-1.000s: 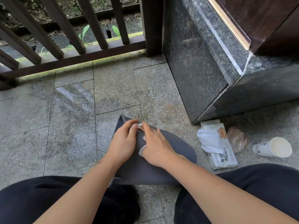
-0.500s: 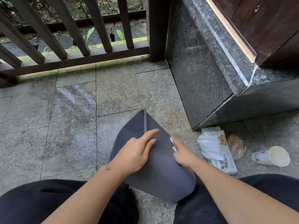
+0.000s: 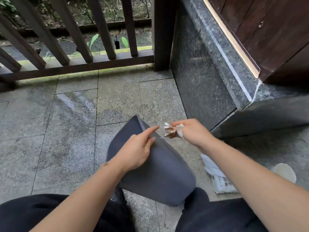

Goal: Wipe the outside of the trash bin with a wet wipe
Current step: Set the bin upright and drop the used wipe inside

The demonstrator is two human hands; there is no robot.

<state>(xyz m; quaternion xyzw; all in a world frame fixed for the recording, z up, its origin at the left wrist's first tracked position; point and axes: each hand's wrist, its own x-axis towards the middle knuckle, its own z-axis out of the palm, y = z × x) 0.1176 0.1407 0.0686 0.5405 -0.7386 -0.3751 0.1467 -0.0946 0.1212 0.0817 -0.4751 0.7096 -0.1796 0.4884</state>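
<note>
Crouching over the stone floor (image 3: 66,131), you are holding the grey trash bin (image 3: 158,178) tipped on its side between your knees, its closed base toward you and its rim pointing away toward the wooden railing (image 3: 80,64). Your left hand (image 3: 135,151) is resting on the bin's upper wall near the rim, fingers stretched fairly straight along the edge and pressing it steady. Your right hand (image 3: 192,133) is lifting just clear of the bin, off its right side, with the fingers curled and pinching the crumpled wet wipe (image 3: 172,131), which is showing brownish stains on its folds. Beside your right forearm, the white wipes packet (image 3: 220,183) is lying on the floor, and a paper cup (image 3: 284,171) is lying past it, possibly on its side, though your arm is hiding part of that area. The dark granite plinth (image 3: 209,72) is standing just beyond your right hand.
</note>
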